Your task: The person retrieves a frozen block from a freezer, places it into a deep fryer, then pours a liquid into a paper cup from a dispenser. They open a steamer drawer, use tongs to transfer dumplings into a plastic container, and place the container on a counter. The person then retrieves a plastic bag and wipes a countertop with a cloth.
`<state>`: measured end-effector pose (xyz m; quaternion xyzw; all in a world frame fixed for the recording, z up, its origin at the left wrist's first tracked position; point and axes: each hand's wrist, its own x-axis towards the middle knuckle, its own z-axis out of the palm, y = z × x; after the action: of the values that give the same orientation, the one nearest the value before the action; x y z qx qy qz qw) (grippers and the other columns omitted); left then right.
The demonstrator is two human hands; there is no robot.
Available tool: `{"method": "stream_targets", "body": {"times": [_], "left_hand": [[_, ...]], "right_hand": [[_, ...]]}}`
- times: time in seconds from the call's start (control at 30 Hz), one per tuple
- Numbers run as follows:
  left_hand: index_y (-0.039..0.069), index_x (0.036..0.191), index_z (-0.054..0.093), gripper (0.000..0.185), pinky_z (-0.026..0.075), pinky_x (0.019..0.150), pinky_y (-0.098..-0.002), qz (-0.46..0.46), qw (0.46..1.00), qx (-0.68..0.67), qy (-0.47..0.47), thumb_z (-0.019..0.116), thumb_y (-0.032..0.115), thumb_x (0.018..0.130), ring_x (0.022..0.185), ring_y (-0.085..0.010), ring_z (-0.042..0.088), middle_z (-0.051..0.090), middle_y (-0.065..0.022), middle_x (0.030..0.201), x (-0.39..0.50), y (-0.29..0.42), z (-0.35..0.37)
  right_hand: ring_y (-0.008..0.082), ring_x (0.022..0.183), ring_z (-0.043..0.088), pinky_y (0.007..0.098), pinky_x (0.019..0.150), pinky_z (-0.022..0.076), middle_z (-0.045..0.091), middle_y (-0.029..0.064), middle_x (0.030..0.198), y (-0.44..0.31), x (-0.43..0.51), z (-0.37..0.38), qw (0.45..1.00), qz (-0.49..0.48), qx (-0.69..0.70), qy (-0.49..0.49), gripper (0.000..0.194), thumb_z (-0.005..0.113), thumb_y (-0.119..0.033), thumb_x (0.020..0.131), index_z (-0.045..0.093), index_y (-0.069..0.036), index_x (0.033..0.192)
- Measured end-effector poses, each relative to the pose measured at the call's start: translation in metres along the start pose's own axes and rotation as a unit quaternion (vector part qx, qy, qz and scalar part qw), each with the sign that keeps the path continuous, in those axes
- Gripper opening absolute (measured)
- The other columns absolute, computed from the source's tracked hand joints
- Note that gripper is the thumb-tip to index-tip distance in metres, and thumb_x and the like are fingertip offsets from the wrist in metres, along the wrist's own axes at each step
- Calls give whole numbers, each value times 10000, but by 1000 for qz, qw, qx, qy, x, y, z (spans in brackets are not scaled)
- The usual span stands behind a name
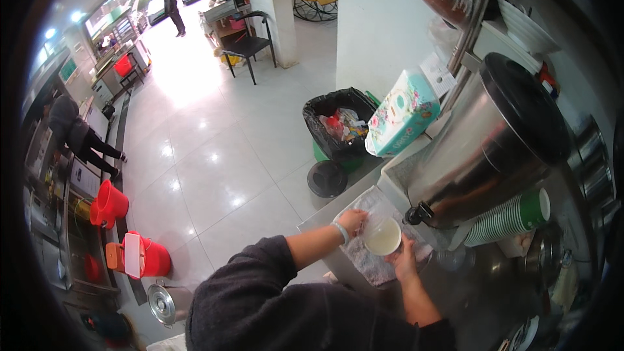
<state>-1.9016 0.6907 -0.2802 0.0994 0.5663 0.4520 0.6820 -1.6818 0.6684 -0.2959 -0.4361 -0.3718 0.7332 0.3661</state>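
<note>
A paper cup [383, 237] of pale, cloudy liquid stands over a grey towel [370, 273] on the metal counter. My right hand [403, 257] grips its near right side. At the cup's other side, my left hand [353, 224] holds a thin translucent plastic piece [374, 222] against the rim; whether it is a lid or film I cannot tell. Just beyond the cup is the black tap [419, 213] of a tall stainless steel drink dispenser [468, 165], tilted in this view. A stack of green and white paper cups [507, 217] lies to the right of the tap.
Left of the dispenser is a floral tissue pack [404, 114]. A bin with a black liner [339, 131] stands on the floor beyond the counter edge. Red buckets [151, 256] and a lidded steel pot [163, 304] are at left. One person [73, 122] stands at the left-hand counter, another [173, 9] near the entrance.
</note>
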Motion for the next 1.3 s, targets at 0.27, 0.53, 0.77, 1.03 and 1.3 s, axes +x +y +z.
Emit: {"method": "stream_targets", "body": {"times": [0.27, 0.53, 0.77, 1.03, 1.3], "left_hand": [[49, 841, 631, 199, 458, 528, -328, 104, 973, 196, 59, 561, 235, 817, 526, -183, 550, 562, -59, 599, -13, -41, -23], [57, 1077, 569, 320, 429, 840, -372, 448, 717, 529, 70, 521, 141, 772, 957, -311, 523, 541, -129, 1053, -31, -50, -4], [32, 1291, 375, 736, 224, 1032, -453, 518, 500, 681, -137, 596, 430, 712, 1295, -295, 275, 283, -168, 1401, -40, -43, 5], [7, 1324, 296, 1032, 254, 1001, -448, 470, 490, 707, -197, 713, 523, 534, 1270, -368, 284, 282, -232, 1379, -43, -25, 11], [23, 1301, 338, 997, 296, 974, -441, 419, 511, 710, -244, 735, 473, 504, 1242, -359, 323, 310, -225, 1360, -37, -17, 13]], "right_hand": [[191, 764, 590, 291, 560, 504, 467, 54, 1236, 24, -28, 14, 999, 20, -20, -28, 790, 265, -707, 810, 318, -128, 1344], [184, 660, 593, 294, 492, 514, 571, 84, 1048, 46, -15, 0, 995, -2, -89, 43, 554, 369, -477, 897, 393, -90, 1291], [298, 809, 615, 381, 669, 506, 603, 186, 1027, 38, -5, 15, 891, -170, -398, 135, 326, 427, -93, 874, 520, 23, 1164], [354, 925, 593, 395, 764, 463, 590, 253, 1015, 9, -13, 45, 893, -115, -406, 160, 304, 437, -83, 862, 548, 29, 1121], [389, 876, 591, 416, 723, 467, 591, 256, 986, 18, -9, 40, 850, -134, -481, 170, 304, 427, -120, 872, 552, 16, 1114]]}}
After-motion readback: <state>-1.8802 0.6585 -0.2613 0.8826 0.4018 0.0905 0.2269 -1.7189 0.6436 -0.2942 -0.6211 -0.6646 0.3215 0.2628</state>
